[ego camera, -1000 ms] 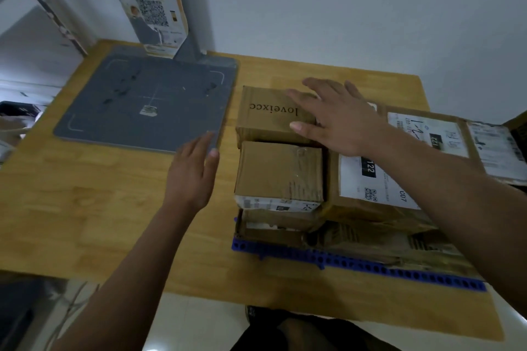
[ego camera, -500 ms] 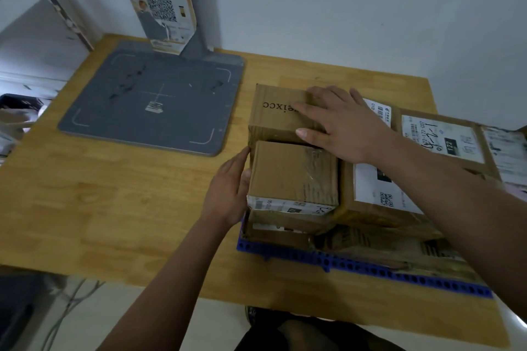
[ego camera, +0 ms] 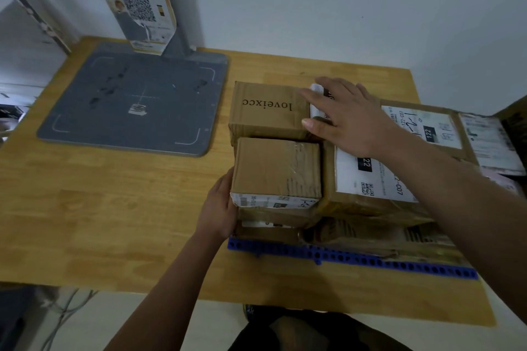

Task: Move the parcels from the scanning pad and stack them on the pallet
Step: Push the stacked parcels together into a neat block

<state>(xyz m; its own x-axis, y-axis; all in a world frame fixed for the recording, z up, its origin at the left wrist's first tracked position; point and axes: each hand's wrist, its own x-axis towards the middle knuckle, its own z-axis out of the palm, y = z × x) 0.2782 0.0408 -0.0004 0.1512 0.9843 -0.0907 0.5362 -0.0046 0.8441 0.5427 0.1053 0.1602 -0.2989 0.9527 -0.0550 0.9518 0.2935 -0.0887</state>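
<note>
Currently, taped cardboard parcel point(ego camera: 276, 171) sits stacked above perforated blue pallet point(ego camera: 342, 258); left hand point(ego camera: 218, 208) lies flat against its 9 o'clock face, right hand point(ego camera: 345, 115) spread flat at 1 o'clock.

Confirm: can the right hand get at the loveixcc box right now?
Probably yes. The right hand lies flat beside the loveixcc box, thumb at its right edge, and nothing covers the box's top. The taped box crowds its near side, so that side looks blocked.
</note>
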